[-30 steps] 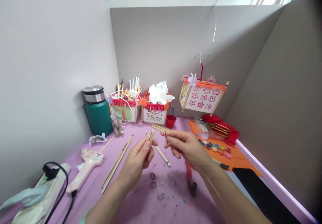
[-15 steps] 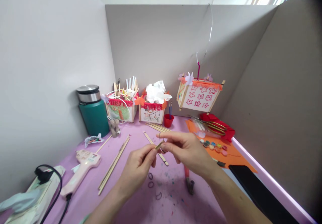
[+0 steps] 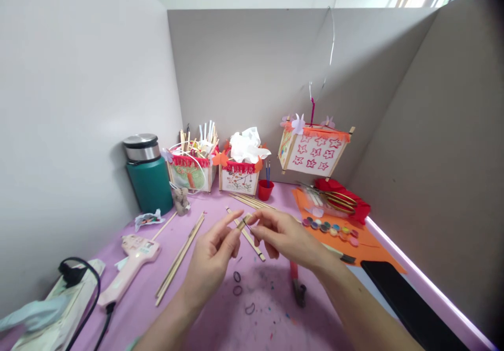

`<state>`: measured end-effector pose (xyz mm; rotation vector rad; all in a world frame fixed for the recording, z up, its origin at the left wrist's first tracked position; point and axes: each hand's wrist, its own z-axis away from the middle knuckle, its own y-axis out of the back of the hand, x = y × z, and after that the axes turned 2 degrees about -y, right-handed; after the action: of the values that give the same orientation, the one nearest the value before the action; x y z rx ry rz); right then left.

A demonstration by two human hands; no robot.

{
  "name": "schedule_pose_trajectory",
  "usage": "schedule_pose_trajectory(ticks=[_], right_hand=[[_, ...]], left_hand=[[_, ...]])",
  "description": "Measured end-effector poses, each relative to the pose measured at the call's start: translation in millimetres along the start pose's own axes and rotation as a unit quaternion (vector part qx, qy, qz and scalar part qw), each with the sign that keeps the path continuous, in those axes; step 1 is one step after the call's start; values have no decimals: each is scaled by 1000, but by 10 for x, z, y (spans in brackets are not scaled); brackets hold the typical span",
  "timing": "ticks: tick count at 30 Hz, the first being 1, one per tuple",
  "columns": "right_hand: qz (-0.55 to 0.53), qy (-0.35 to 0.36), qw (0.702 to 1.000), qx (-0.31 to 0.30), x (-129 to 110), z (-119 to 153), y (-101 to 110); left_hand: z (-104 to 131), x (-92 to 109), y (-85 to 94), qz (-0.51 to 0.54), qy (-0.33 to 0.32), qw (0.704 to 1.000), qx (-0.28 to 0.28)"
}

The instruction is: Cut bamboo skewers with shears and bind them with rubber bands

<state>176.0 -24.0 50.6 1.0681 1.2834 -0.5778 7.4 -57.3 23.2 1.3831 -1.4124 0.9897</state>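
Observation:
Pinched between thumb and fingers of my left hand (image 3: 210, 259) is the end of a thin wooden stick (image 3: 241, 226), mostly hidden by the hand. My right hand (image 3: 285, 238) grips a small dark rubber band (image 3: 247, 224) that looks looped around the stick's end. Beneath my hands lies another wooden strip (image 3: 255, 250) with dark bands at its ends. Loose rubber bands (image 3: 237, 277) rest on the purple table (image 3: 220, 314) below my fingers.
At left are a pink glue gun (image 3: 132, 267), bare sticks (image 3: 180, 259), a power strip (image 3: 51, 309) and a green bottle (image 3: 149, 185). Decorated boxes (image 3: 238, 180) stand behind. A lantern (image 3: 313, 154) hangs above scissors (image 3: 340, 201), paints (image 3: 334, 229) and a black phone (image 3: 405, 298).
My left index finger has lifted and straightened. My right fingers have drawn in toward the stick's end, with the band now around it. The view has shifted slightly.

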Motion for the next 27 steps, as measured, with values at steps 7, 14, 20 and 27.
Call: schedule_pose_trajectory(ticks=[7,14,20,27], right_hand=[[-327,-68,940,71,116,-110,-153],[-553,-116,824,27,64,-79,-259],[-475,0,879,35,80,-73,-342],[68,112,980,147,-10,13,-184]], left_hand=[[-22,-77,6,107,44,992,-52],[-27,-81,17,231,100,967,-45],[-66,-77,31,277,149,948,-47],[-50,-46,45,-50,83,994,-56]])
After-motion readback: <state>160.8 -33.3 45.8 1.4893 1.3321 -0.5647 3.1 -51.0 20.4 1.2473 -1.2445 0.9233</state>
